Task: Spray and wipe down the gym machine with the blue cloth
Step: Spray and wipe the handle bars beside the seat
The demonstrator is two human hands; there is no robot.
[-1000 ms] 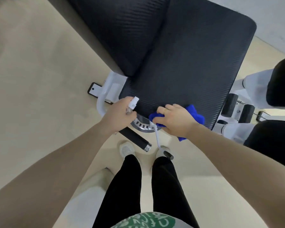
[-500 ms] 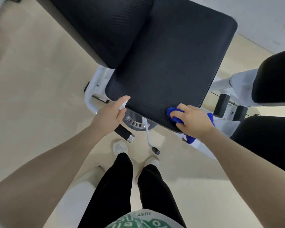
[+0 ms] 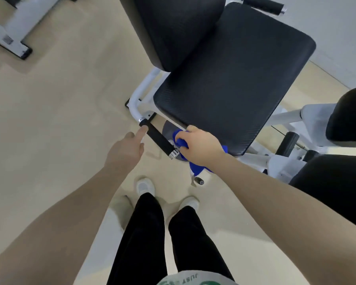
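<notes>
The right hand [image 3: 201, 146] is the nearer one to the work: it grips a bunched blue cloth [image 3: 180, 140] with fingers curled round it, pressed at the front edge of the gym machine's black seat pad [image 3: 234, 83], right over the grey round adjustment plate [image 3: 169, 129] under that edge. Just to the left of the cloth lies the black handle grip [image 3: 158, 139], its long axis running diagonally from the white frame tube [image 3: 137, 103] down and rightward to a chrome end cap [image 3: 174, 154] that sits almost against the cloth. So the handle lies immediately leftward of the right fingers, and a wipe along it would likely run up that diagonal. The left hand [image 3: 124, 153] has its index finger stretched out, the tip touching or nearly touching the upper end of the handle; whether its other fingers hold a spray bottle I cannot tell, none shows. The cloth is vivid blue, crumpled, a tail hanging below the wrist. The seat pad looks dark, textured and matte, with no visible wet patches
</notes>
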